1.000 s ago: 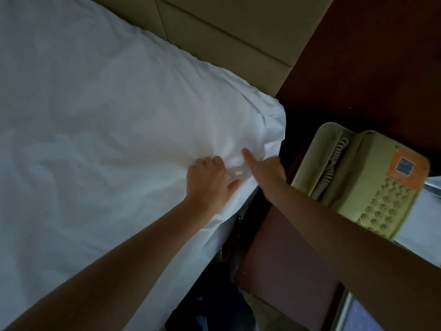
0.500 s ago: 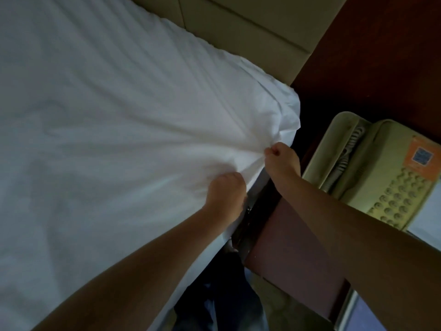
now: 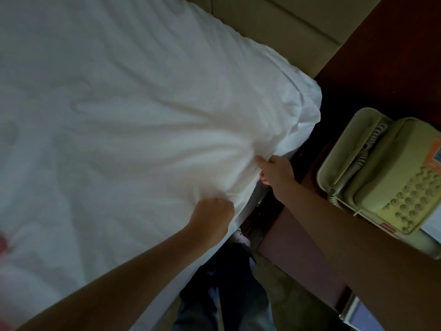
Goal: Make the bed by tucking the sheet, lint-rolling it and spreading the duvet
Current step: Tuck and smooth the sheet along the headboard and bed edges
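Note:
A white sheet (image 3: 124,111) covers the bed and fills the left and middle of the view. Creases fan out from its right edge, where both hands hold it. My left hand (image 3: 211,218) grips a bunch of the sheet at the mattress edge, fingers curled into the cloth. My right hand (image 3: 274,172) pinches the sheet's edge a little farther up, near the bed's top right corner (image 3: 307,101). No lint roller or duvet is in view.
A beige padded headboard (image 3: 274,25) runs along the top. A dark red nightstand (image 3: 293,240) stands close against the bed on the right, carrying a cream telephone (image 3: 391,173). My legs in jeans (image 3: 226,295) stand in the narrow gap. A red patch (image 3: 3,244) shows at the left edge.
Both hands have drawn the sheet's edge toward me and down along the mattress side. My right hand went from lying on the sheet to pinching its edge.

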